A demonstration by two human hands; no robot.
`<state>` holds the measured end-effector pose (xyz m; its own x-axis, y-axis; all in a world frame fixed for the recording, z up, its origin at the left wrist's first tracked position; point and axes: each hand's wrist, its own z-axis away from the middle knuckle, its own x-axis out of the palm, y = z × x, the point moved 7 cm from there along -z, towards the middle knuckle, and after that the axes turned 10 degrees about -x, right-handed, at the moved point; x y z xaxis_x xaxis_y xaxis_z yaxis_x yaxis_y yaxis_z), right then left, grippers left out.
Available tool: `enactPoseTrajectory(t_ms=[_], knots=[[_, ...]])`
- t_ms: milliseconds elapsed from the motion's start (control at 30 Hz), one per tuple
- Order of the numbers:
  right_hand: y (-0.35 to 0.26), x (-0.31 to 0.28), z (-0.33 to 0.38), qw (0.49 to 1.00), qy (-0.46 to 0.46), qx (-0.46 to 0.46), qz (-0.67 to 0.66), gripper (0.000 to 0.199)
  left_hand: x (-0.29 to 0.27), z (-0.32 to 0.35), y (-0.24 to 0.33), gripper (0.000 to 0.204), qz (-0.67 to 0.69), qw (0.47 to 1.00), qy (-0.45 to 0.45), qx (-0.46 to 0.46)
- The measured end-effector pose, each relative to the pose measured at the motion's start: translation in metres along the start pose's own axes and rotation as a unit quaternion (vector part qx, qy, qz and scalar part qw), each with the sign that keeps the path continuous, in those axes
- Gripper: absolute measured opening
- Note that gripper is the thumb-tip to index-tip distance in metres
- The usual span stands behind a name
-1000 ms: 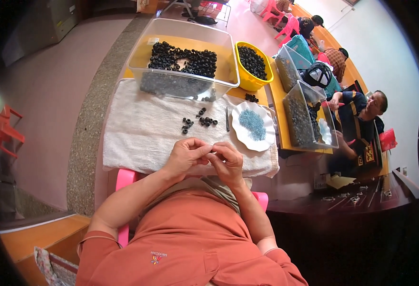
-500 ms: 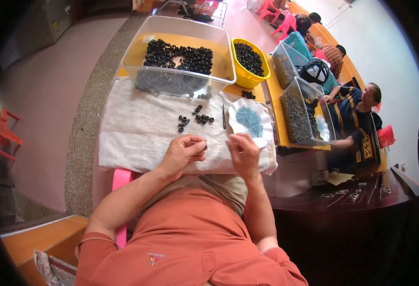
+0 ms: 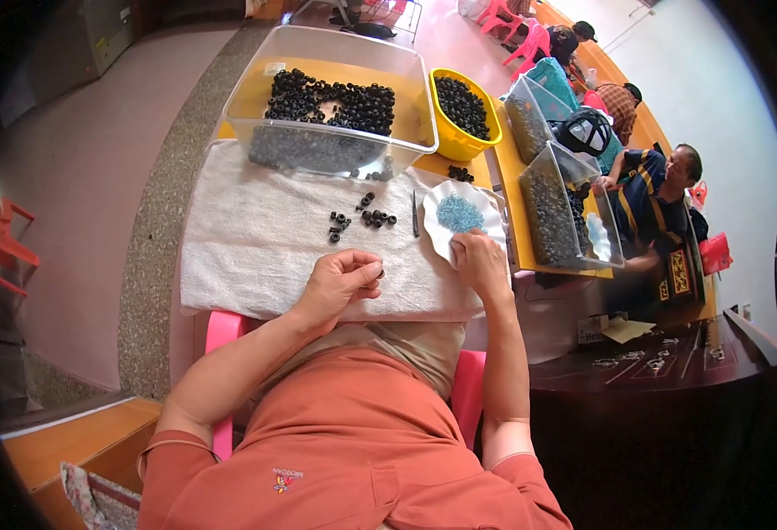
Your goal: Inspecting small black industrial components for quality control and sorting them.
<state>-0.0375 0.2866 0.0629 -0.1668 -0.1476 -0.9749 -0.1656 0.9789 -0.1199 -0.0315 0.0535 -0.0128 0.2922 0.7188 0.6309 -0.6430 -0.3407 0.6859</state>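
Observation:
My left hand (image 3: 342, 284) is closed in a pinch above the white towel (image 3: 256, 238), with a small black ring-shaped part (image 3: 380, 274) partly showing at its fingertips. My right hand (image 3: 479, 261) reaches onto the white scalloped dish (image 3: 442, 240), fingertips bunched at the near edge of a heap of small clear-blue rings (image 3: 459, 214). Whether a ring is between those fingers is hidden. Several loose black parts (image 3: 378, 217) lie on the towel beyond my left hand. Dark tweezers (image 3: 416, 215) rest just left of the dish.
A large clear bin (image 3: 335, 53) of black parts stands at the far side, beside a yellow basket (image 3: 469, 147) of similar parts. More clear bins (image 3: 574, 247) line the table to the right, where a person (image 3: 658, 194) sits. A pink chair (image 3: 226, 331) is under me.
My right hand has moved right and slightly forward, from the dish's left edge onto the dish by the blue rings. My left hand keeps its pinch in place.

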Motion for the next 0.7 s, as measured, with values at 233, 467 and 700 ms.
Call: enactPoseTrajectory(t_ms=[233,467,700], knots=[[0.01,0.003,0.001,1.0,-0.003,-0.004,-0.003,0.017,0.002,-0.001,0.0,0.014,0.002,1.0,-0.004,0.002],[0.016,0.009,0.003,1.0,-0.008,-0.022,-0.003,0.018,0.002,-0.001,-0.001,0.014,-0.007,1.0,0.004,-0.002],[-0.021,-0.018,0.005,0.995,0.0,-0.074,-0.065,0.02,0.001,0.001,0.0,0.014,-0.002,1.0,0.001,0.0]])
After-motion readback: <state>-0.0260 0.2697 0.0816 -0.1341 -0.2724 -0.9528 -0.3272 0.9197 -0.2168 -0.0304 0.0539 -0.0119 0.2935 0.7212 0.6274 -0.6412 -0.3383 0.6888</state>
